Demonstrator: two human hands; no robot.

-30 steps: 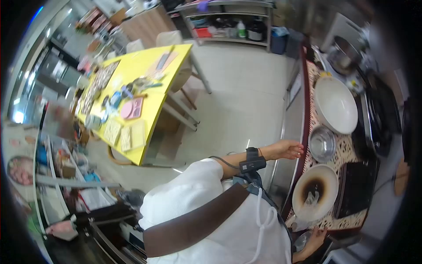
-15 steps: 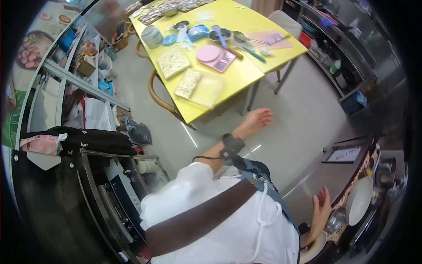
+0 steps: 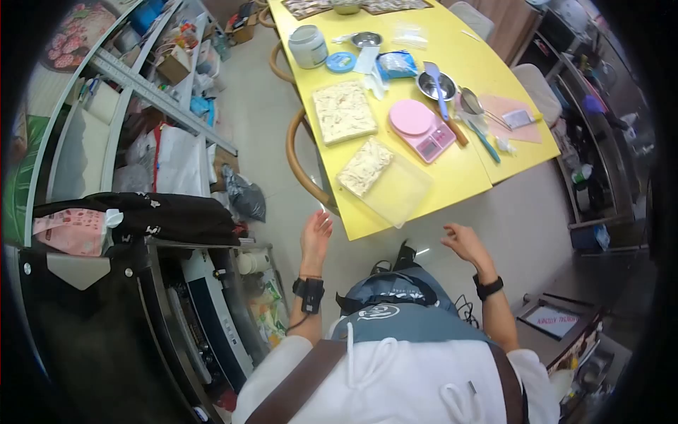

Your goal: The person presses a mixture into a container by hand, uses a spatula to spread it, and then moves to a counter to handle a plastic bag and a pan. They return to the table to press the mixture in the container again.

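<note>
My left hand point(image 3: 317, 236) hangs empty over the floor, its fingers loosely bent and apart, just short of the yellow table point(image 3: 332, 191). Also empty, my right hand point(image 3: 467, 244) is in the air before the table's front edge, fingers apart. Nearest to both lies a small pale, lumpy slab point(image 3: 366, 167) on a translucent sheet point(image 3: 401, 191). Behind it is a larger pale slab point(image 3: 344, 112). A pink kitchen scale point(image 3: 426, 129) stands to their right. Neither hand touches anything.
A metal bowl point(image 3: 432, 85) with a purple spatula point(image 3: 438, 88), a sieve point(image 3: 471, 101), a blue packet point(image 3: 397, 65) and a jar point(image 3: 308, 46) stand on the table. A wooden chair point(image 3: 300, 166) is at its left. Shelves point(image 3: 169, 113) line the left side.
My body has turned right and come nearer the table. Both hands are now in front of me, the right one having come away from the counter.
</note>
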